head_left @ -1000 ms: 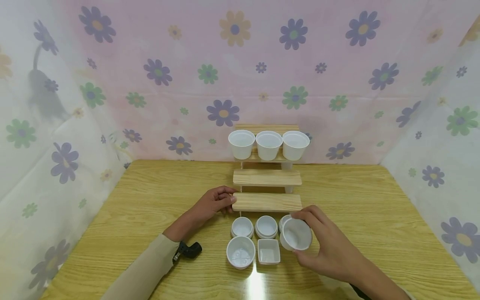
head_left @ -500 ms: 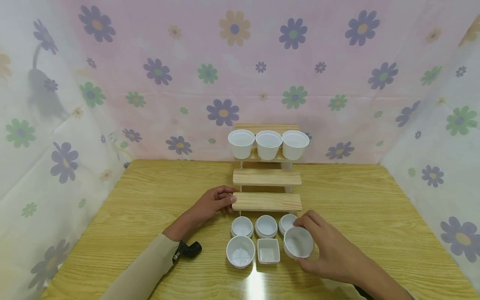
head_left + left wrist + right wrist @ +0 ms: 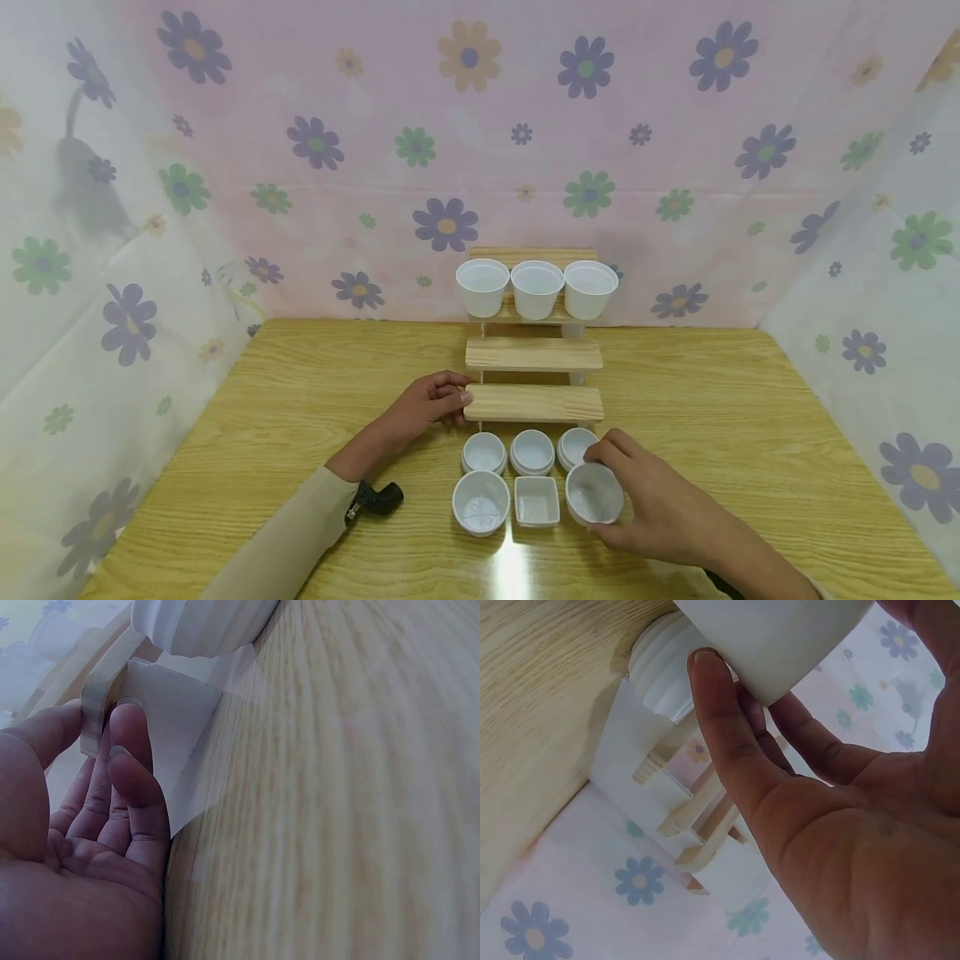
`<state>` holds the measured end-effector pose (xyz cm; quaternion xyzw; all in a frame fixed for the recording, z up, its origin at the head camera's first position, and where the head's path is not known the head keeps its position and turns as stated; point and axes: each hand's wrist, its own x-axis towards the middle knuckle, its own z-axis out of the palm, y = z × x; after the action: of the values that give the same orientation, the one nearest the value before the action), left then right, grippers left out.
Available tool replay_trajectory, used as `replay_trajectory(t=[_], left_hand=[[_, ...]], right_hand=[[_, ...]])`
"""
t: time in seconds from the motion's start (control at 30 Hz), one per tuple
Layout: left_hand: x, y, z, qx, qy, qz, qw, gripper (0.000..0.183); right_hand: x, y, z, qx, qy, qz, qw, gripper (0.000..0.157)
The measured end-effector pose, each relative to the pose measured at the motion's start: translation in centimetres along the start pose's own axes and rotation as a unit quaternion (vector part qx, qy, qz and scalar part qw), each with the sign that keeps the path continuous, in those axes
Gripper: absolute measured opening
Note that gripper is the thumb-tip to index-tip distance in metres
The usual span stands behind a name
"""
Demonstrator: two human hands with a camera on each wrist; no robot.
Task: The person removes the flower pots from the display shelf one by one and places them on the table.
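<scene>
My right hand grips a round white pot by its sides, thumb at the near side and fingers at the far side. The pot stands at the right end of the front row, beside a square white pot; whether its base touches the table I cannot tell. In the right wrist view the pot's smooth wall sits between the fingers. At the left end of the lowest board of a tiered wooden stand, my left hand pinches the board's edge, thumb opposite the fingers.
Three tall white pots stand on an upper tier, above a bare middle board. Small ridged pots line up before the stand. A round pot sits front left. Flowered cloth encloses the wooden table.
My right hand has brought its pot down and slightly nearer, from a tilted pose over the small ridged pot to a more level one beside the square pot. The left hand stays put.
</scene>
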<state>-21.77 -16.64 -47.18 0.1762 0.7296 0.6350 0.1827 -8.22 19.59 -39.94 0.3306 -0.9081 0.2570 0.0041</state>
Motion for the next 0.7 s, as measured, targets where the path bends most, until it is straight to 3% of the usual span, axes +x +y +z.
replay_trajectory(t=[0.7], left_hand=[[0.12, -0.26, -0.13, 0.013, 0.002, -0.003, 0.9999, 0.039]], right_hand=[[0.0, 0.2, 0.17, -0.009, -0.006, -0.007, 1.0, 0.063]])
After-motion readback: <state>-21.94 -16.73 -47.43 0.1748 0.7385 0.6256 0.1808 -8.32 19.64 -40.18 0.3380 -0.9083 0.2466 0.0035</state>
